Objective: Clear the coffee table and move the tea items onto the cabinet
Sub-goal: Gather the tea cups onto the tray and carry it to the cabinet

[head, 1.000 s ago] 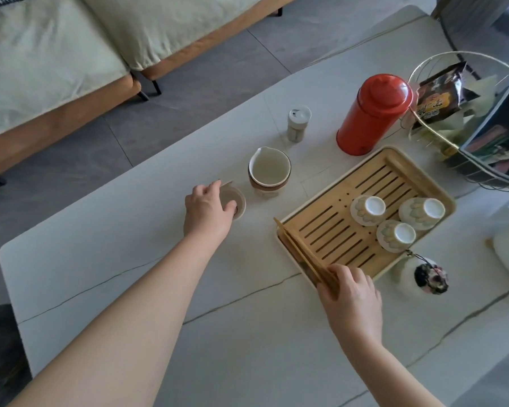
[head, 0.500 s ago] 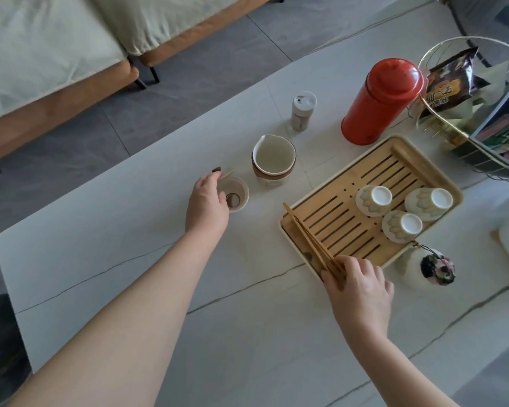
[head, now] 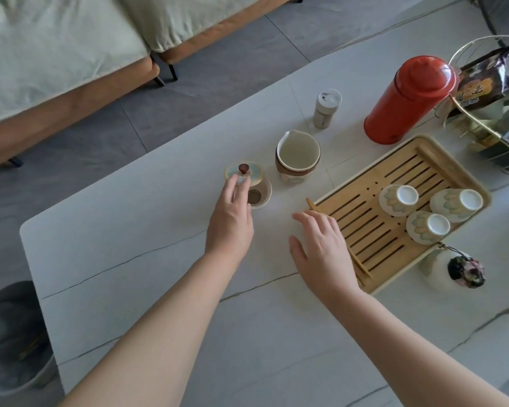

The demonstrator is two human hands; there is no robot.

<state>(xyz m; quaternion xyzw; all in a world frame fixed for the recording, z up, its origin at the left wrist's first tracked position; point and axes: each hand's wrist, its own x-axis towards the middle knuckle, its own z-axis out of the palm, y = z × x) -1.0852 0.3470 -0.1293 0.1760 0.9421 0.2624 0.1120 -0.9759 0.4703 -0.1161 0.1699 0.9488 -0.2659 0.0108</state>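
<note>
A pale marble coffee table carries the tea set. A small lid with a brown knob leans on the rim of a little strainer cup. My left hand hovers at them with straight fingers, its fingertips at the lid's near edge. Behind stands an open pitcher cup. A bamboo tea tray holds three upturned cups. Wooden tongs lie along the tray's left edge. My right hand is spread flat beside the tray, holding nothing.
A red canister and a small white jar stand at the back. A wire basket with packets is at far right. A white bottle with a dark floral stopper sits right of the tray. A bin stands at lower left, a sofa beyond.
My right hand has let go of the tongs and moved left off the tray. My left hand has released the lid, which now leans on the strainer cup.
</note>
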